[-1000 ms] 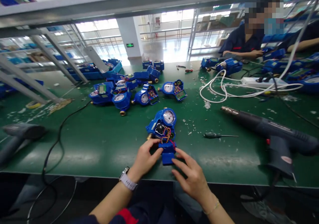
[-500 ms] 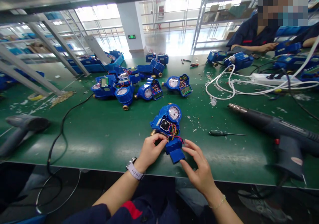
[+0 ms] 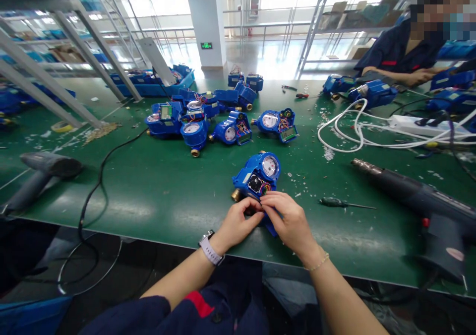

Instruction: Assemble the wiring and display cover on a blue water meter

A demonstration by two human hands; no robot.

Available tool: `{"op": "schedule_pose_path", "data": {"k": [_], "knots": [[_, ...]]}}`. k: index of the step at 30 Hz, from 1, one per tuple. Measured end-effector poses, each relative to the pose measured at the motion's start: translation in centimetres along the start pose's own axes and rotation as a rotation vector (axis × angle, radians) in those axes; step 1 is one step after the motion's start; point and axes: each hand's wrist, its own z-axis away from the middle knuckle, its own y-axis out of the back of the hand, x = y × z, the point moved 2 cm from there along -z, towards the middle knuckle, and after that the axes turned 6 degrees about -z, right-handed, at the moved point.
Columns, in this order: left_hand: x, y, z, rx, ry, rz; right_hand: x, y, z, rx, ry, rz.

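A blue water meter (image 3: 246,179) with a white round dial and brass fittings lies in front of me, its housing uncovered. Thin coloured wires (image 3: 266,188) show inside the housing. A blue cover piece (image 3: 271,227) lies on the near side of the meter, mostly behind my fingers. At the meter's near edge, my left hand (image 3: 241,223) is closed in a pinch. My right hand (image 3: 288,218) is pinched beside it over the cover piece, fingertips meeting the left ones. What sits between the fingertips is hidden.
Several other blue meters (image 3: 228,132) stand farther back. To the right lie a screwdriver (image 3: 334,203), a heat gun (image 3: 401,191) and a white power strip (image 3: 420,125) with looped cable. Another heat gun (image 3: 48,168) lies left. A co-worker (image 3: 401,57) handles a meter at far right.
My right hand has moved left and up from beside the blue cover piece, its open fingers closing into a pinch next to my left hand. The view has shifted slightly left.
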Motion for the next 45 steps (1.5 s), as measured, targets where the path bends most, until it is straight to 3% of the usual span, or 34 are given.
{"op": "schedule_pose_path", "data": {"k": [11, 17, 22, 30, 42, 45], "knots": [[0.4, 0.1, -0.4, 0.037, -0.001, -0.029, 0.1, 0.0, 0.3, 0.036, -0.242, -0.042], [0.7, 0.0, -0.3, 0.048, -0.039, -0.111, 0.4, -0.1, 0.5, 0.111, -0.376, -0.226], [0.7, 0.1, -0.4, 0.097, -0.115, -0.190, 1.2, 0.0, 2.0, 0.243, -0.285, -0.139], [0.6, 0.5, -0.5, 0.144, -0.202, -0.228, 1.0, -0.9, 3.5, 0.096, -0.183, 0.001], [-0.4, 1.2, -0.8, 0.064, 0.046, 0.046, -1.1, -1.0, 3.1, 0.028, -0.323, 0.160], [-0.6, 1.1, -0.8, 0.053, 0.074, 0.083, -1.0, -1.1, 2.7, 0.060, -0.312, 0.184]]}}
